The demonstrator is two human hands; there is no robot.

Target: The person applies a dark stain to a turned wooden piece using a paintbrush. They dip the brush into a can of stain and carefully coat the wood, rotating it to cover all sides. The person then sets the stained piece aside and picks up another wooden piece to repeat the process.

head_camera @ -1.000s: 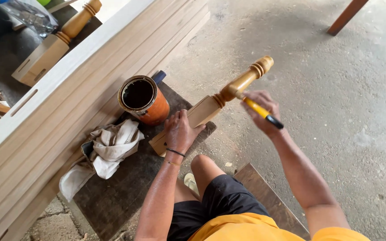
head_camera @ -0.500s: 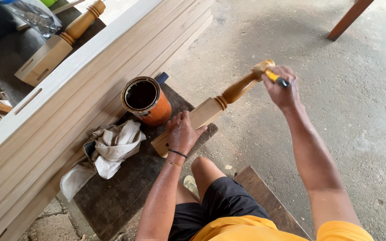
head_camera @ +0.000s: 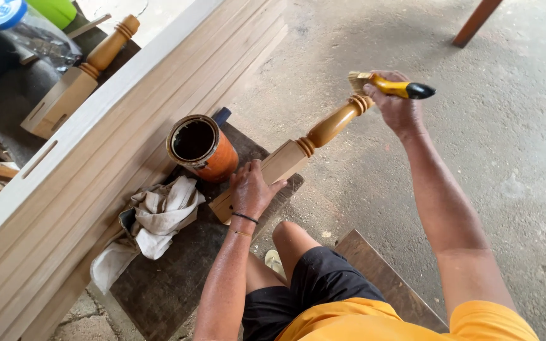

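A turned wooden leg [head_camera: 298, 151] with a square pale end and a glossy amber rounded part lies across a dark board [head_camera: 178, 278]. My left hand [head_camera: 251, 189] presses down on its square end. My right hand [head_camera: 396, 104] grips a paintbrush [head_camera: 390, 85] with a yellow and black handle; its bristles sit just above the leg's ringed tip. An open orange can [head_camera: 200, 146] of dark liquid stands on the board beside my left hand.
A crumpled white rag [head_camera: 156, 215] lies on the board left of the leg. Long pale planks [head_camera: 96, 158] run diagonally along the left. A second turned leg [head_camera: 80, 79] rests behind them. Concrete floor [head_camera: 513, 177] stretches to the right; a brown post [head_camera: 475, 22] stands top right.
My right hand has carried the brush from the leg's amber middle out to its ringed tip and turned it, so the handle now points right. The left hand stays on the square end.
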